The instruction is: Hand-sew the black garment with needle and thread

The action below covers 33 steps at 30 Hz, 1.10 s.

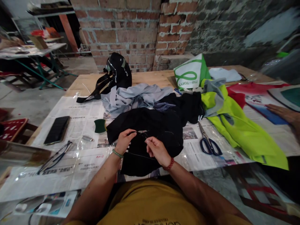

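Note:
A black garment [150,125] lies bunched on the newspaper in front of me. My left hand [125,140], with a green bead bracelet, is closed in a pinch on a fold of this cloth. Just to its right, my right hand [157,149], with a red bracelet, pinches a fine pale thread [145,136] at its fingertips. Whether a needle is there is too small to tell. Thin pale lines run across the black cloth. Scissors [208,144] with dark blue handles lie to the right, blades pointing away from me.
Left of the garment are a green sponge [100,126], a phone [57,130], a small silvery item [87,138] and eyeglasses [56,157]. Grey cloth [138,97], a black bag [118,70], a green-white bag [191,73] and a neon-yellow garment [236,125] lie beyond. Another person's hand [281,112] rests at right.

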Each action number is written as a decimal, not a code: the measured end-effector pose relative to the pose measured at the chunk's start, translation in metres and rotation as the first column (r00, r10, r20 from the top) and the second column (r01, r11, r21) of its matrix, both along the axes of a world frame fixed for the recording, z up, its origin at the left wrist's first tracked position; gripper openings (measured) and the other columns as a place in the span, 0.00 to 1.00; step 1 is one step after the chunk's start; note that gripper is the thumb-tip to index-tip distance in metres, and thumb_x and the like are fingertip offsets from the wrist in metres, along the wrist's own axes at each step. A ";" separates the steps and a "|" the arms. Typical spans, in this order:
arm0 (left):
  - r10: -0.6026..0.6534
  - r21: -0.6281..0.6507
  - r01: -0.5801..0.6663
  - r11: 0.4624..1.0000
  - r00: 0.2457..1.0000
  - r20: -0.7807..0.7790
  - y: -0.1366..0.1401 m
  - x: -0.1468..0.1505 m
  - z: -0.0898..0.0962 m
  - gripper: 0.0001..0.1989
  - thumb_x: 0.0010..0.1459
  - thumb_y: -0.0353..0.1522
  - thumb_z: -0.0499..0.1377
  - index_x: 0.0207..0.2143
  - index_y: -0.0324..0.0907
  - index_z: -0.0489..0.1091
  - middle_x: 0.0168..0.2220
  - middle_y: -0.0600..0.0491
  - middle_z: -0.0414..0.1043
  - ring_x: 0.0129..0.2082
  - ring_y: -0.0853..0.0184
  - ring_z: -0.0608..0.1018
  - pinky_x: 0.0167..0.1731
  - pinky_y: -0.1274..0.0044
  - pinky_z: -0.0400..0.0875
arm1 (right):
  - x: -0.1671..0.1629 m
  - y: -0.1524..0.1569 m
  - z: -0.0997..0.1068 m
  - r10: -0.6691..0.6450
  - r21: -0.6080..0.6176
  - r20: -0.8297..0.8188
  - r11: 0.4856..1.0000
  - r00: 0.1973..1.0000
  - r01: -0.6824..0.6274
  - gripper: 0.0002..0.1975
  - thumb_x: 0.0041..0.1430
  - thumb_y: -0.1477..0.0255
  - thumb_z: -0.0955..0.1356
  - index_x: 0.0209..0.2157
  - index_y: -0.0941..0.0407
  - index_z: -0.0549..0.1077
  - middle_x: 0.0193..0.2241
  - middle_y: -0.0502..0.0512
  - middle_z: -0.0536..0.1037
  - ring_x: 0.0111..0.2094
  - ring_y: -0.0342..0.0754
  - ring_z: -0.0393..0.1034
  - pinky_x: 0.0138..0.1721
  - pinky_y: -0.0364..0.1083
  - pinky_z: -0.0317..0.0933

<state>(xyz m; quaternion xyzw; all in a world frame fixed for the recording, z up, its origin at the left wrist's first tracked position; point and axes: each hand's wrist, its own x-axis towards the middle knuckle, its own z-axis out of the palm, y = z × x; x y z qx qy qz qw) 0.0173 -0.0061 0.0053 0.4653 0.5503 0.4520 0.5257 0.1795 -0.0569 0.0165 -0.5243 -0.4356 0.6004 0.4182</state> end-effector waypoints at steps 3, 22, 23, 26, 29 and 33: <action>0.000 -0.019 0.000 1.000 1.000 0.008 0.000 0.001 0.001 0.11 0.42 0.37 0.64 0.28 0.40 0.75 0.22 0.57 0.70 0.23 0.74 0.68 0.24 0.82 0.61 | -0.001 -0.007 0.009 0.005 -0.025 -0.137 1.000 0.991 -0.008 0.12 0.53 0.61 0.64 0.33 0.56 0.65 0.15 0.42 0.67 0.11 0.35 0.56 0.12 0.36 0.47; -0.023 0.038 0.020 0.999 0.997 0.077 -0.002 -0.003 0.000 0.12 0.42 0.37 0.64 0.27 0.39 0.74 0.22 0.57 0.69 0.22 0.74 0.67 0.22 0.82 0.59 | -0.036 0.006 0.003 0.034 -0.087 -0.100 0.995 0.994 -0.043 0.07 0.53 0.66 0.62 0.31 0.56 0.64 0.14 0.40 0.64 0.10 0.34 0.52 0.10 0.35 0.43; -0.025 0.037 0.023 0.999 0.997 0.070 -0.002 -0.003 0.000 0.12 0.42 0.37 0.64 0.27 0.39 0.74 0.22 0.57 0.69 0.22 0.74 0.67 0.23 0.82 0.59 | -0.036 0.006 0.002 0.039 -0.088 -0.094 0.995 0.995 -0.047 0.07 0.53 0.66 0.62 0.31 0.56 0.64 0.14 0.40 0.64 0.10 0.34 0.52 0.10 0.35 0.43; -0.020 0.047 0.017 0.999 0.998 0.054 -0.002 -0.003 0.001 0.11 0.42 0.37 0.64 0.27 0.39 0.74 0.22 0.56 0.70 0.23 0.73 0.68 0.24 0.82 0.60 | -0.036 0.007 0.002 0.036 -0.086 -0.094 0.995 0.995 -0.044 0.08 0.52 0.66 0.62 0.31 0.56 0.63 0.14 0.40 0.64 0.09 0.34 0.51 0.10 0.35 0.42; -0.012 0.064 0.008 0.998 0.998 0.055 -0.002 -0.003 0.002 0.10 0.42 0.36 0.64 0.27 0.39 0.74 0.24 0.56 0.71 0.25 0.73 0.69 0.27 0.82 0.61 | -0.036 0.007 0.002 0.030 -0.091 -0.107 0.995 0.994 -0.040 0.08 0.52 0.65 0.62 0.30 0.56 0.63 0.13 0.40 0.63 0.09 0.34 0.51 0.10 0.35 0.42; 0.000 0.067 -0.004 0.998 0.998 0.057 -0.002 -0.003 0.001 0.09 0.43 0.35 0.63 0.28 0.39 0.74 0.24 0.56 0.71 0.26 0.73 0.69 0.27 0.82 0.62 | -0.034 0.008 0.001 0.031 -0.088 -0.094 0.995 0.995 -0.040 0.07 0.52 0.67 0.62 0.30 0.56 0.63 0.12 0.40 0.63 0.09 0.34 0.51 0.10 0.35 0.42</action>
